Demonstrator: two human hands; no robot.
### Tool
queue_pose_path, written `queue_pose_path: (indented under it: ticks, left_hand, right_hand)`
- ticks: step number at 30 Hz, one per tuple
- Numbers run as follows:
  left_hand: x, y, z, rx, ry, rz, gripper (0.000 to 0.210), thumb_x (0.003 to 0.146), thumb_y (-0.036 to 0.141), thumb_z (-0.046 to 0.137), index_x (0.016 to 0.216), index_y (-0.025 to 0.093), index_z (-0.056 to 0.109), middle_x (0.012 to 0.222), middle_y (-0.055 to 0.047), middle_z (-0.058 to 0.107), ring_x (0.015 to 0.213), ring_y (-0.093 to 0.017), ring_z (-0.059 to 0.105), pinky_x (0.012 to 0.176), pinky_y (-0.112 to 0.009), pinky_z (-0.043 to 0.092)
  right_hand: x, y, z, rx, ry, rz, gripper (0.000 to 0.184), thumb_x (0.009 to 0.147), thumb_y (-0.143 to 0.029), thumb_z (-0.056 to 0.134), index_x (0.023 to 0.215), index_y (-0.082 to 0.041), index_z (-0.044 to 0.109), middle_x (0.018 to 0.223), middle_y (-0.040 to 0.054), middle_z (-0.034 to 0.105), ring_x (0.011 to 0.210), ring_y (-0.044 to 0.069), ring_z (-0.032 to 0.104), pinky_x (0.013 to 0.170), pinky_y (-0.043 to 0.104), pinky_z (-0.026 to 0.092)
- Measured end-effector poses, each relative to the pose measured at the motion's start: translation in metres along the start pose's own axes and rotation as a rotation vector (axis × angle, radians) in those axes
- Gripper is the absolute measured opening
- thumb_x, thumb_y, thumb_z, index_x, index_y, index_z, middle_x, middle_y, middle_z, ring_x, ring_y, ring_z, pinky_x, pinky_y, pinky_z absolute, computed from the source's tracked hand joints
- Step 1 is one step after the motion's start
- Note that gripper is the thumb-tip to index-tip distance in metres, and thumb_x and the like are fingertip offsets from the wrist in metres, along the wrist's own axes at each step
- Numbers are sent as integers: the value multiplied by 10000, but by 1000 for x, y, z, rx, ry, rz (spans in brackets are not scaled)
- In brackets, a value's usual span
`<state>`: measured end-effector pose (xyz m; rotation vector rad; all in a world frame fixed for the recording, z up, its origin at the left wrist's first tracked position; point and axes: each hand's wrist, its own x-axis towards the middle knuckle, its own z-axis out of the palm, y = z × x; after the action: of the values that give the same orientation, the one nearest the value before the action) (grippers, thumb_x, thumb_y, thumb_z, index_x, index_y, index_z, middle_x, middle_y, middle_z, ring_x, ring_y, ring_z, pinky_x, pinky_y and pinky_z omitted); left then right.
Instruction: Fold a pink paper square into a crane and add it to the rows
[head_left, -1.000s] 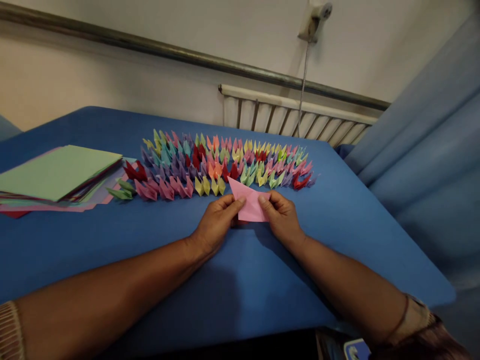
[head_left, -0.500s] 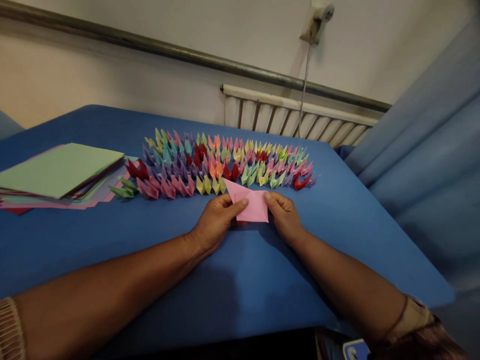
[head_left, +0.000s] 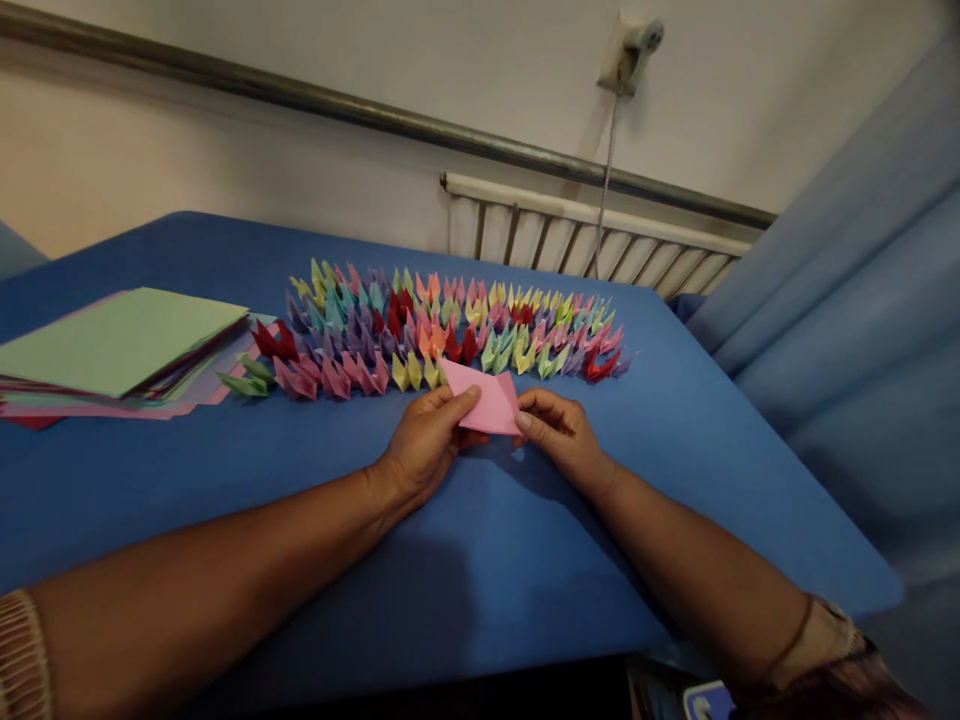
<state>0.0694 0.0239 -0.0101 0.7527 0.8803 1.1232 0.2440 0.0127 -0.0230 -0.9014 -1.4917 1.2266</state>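
A partly folded sheet of pink origami paper (head_left: 486, 402) is held between my two hands, above the blue table (head_left: 525, 570). My left hand (head_left: 429, 432) grips its left side, thumb on top and fingers underneath. At the lower right corner, my right hand (head_left: 564, 432) pinches the paper between thumb and fingers. A pointed flap sticks up at the paper's upper left. Just beyond the hands stand rows of folded paper cranes (head_left: 360, 372) in many colours.
To the left lies a stack of coloured paper sheets (head_left: 124, 340), light green on top. Behind the table are a white radiator (head_left: 540, 235), a metal pipe (head_left: 375, 118) and a wall fixture (head_left: 628, 58) with a hanging cord. A blue curtain (head_left: 847, 290) hangs at the right.
My right hand has slid from the paper's upper right corner down to its lower right corner. The paper has tilted and shifted slightly left, its right edge now bent.
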Motion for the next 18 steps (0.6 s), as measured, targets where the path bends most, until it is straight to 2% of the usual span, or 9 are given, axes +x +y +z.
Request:
queue_pose_path:
  ticks: [4, 8, 14, 18]
  left_hand:
    - [0, 0, 0, -4, 0, -44, 167, 788, 275, 739, 845, 121, 707, 748, -27, 680, 626, -106, 602, 546, -184, 530]
    - [-1, 1, -1, -8, -18, -84, 139, 833, 247, 695, 883, 119, 713, 780, -45, 700, 648, -119, 623, 555, -198, 538]
    - [-2, 2, 1, -26, -25, -127, 128, 813, 199, 715, 918, 127, 720, 816, -55, 714, 676, -132, 640, 545, -203, 532]
    - [-1, 2, 1, -44, -3, -105, 120, 822, 184, 707, 922, 120, 722, 844, -61, 724, 691, -121, 641, 559, -190, 528]
  right_hand:
    - [2, 2, -1, -9, -7, 7, 330, 865, -502, 633, 761, -189, 635, 627, -17, 603, 595, 123, 533, 619, 267, 420]
    - [3, 5, -1, 83, -17, 58, 351, 868, -500, 626, 718, -183, 622, 610, -19, 605, 589, 115, 527, 625, 257, 418]
    - [9, 6, 2, 271, 70, 165, 343, 771, -504, 711, 697, -188, 601, 582, -33, 563, 534, 111, 497, 562, 249, 414]
    - [8, 5, 1, 212, 73, 103, 435, 828, -612, 599, 772, -183, 639, 614, 0, 584, 572, 141, 523, 574, 278, 440]
